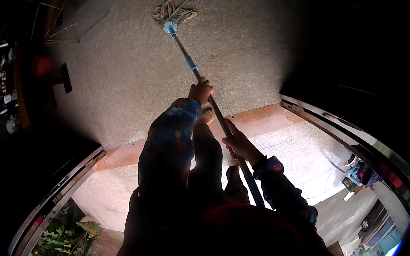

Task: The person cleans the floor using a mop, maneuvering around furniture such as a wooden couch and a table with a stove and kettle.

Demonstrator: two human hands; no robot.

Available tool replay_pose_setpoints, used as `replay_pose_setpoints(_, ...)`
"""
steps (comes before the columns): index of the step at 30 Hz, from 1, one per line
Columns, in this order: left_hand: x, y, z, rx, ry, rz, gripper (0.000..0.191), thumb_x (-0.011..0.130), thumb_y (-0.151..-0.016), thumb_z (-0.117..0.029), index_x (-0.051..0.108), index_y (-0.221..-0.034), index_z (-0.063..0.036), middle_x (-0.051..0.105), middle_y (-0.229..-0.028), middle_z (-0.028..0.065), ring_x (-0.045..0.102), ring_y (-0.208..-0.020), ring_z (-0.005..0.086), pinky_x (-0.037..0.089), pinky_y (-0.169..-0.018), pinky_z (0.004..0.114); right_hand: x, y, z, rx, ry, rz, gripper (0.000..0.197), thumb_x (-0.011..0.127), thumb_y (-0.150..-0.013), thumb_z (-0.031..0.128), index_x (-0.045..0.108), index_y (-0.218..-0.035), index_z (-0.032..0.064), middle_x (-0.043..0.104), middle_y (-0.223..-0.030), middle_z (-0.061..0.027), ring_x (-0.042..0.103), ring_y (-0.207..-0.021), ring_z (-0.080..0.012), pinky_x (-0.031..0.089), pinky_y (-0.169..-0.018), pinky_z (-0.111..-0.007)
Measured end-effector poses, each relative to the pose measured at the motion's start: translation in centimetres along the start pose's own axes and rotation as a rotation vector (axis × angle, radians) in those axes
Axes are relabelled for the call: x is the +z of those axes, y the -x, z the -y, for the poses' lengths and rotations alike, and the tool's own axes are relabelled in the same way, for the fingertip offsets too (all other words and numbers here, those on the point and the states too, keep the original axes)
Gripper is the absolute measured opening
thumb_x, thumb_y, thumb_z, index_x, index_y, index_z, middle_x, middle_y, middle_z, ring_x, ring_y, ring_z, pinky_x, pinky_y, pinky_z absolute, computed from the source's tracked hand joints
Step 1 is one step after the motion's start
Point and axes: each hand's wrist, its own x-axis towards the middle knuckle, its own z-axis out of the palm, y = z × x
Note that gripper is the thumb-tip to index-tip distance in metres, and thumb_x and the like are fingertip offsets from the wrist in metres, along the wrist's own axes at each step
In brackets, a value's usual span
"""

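Observation:
A string mop lies across the view, its grey strands (175, 13) spread on the floor at the top. A light blue collar (170, 26) joins the strands to the long mop handle (218, 114), which slants down toward my body. Higher on the handle, my left hand (201, 91) is wrapped around the pole, just below a blue sleeve joint (191, 63). Nearer to me, my right hand (240, 143) grips the same handle. Both forearms wear dark patterned sleeves. The lower end of the handle passes beside my right forearm.
I stand at a doorway with a reddish threshold (124, 154) and metal door frames (75, 181) on both sides. A dark table with bottles and a red stool (42, 65) is at left. Leafy plants (55, 244), a pile of things (362, 173) and a car (375, 228) are outside.

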Motion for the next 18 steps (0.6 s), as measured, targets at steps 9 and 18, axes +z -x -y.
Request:
replay_pose_setpoints(9,11.5,12.6,-23.6,0.006,0.22,-0.087,0.008,0.065,-0.068,-0.018,0.06,-0.07,-0.013,0.054,-0.081,0.0076,0.048,-0.094,0.0295,0.042,-0.065,0.047,-5.4,22.8,-13.0,0.226,-0.138,-0.009,0.068,0.048,-0.081,0.001,0.021,-0.143,0.0086,0.046,-0.055,-0.0007,0.042,-0.037,-0.0088,0.035,-0.034,-0.023)
replay_pose_setpoints(18,17.0,17.7,-47.7,0.307,0.357,-0.046,0.006,0.064,-0.069,-0.019,0.058,-0.071,-0.0174,0.056,-0.075,0.0,0.052,-0.086,0.0243,0.034,-0.065,0.048,-6.9,45.2,-20.1,0.317,-0.245,-0.363,0.068,0.05,-0.082,-0.001,0.021,-0.143,0.0055,0.05,-0.063,-0.0027,0.039,-0.038,-0.0081,0.031,-0.036,-0.023)
